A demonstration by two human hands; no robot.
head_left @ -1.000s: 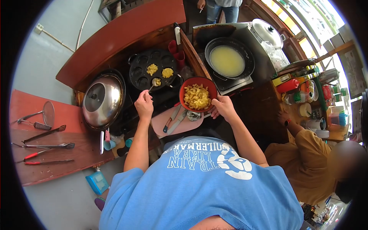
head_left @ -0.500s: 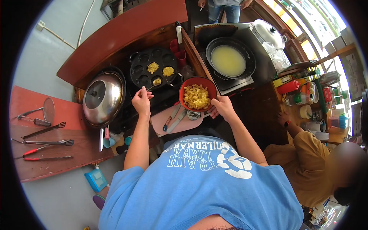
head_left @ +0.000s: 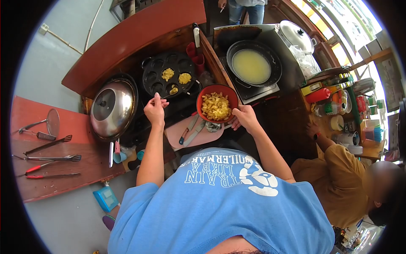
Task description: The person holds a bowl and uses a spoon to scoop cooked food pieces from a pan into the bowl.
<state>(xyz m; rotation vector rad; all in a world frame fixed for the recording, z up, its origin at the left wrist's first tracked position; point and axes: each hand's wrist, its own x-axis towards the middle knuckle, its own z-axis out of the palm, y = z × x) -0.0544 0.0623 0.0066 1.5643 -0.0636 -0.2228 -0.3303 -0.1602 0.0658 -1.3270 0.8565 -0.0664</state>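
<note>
My left hand is closed in a pinch on a spoon, whose head is hard to make out against the dark pan. It is at the near edge of a black pan with round wells. Chunky yellow food sits in two wells, and a smaller bit lies in a nearer one. With thumb over the rim, my right hand grips a red bowl. Pale yellow chopped pieces fill much of that bowl, which is just right of the pan.
A pink cutting board with knives lies below the bowl. A lidded pan stands left; a frying pan of yellow liquid sits on a burner. Tongs and whisks lie far left. A person is at right; another stands beyond.
The spoon has come away from the well, leaving a bit of yellow food there. My left hand has turned slightly. The red bowl stays almost in place.
</note>
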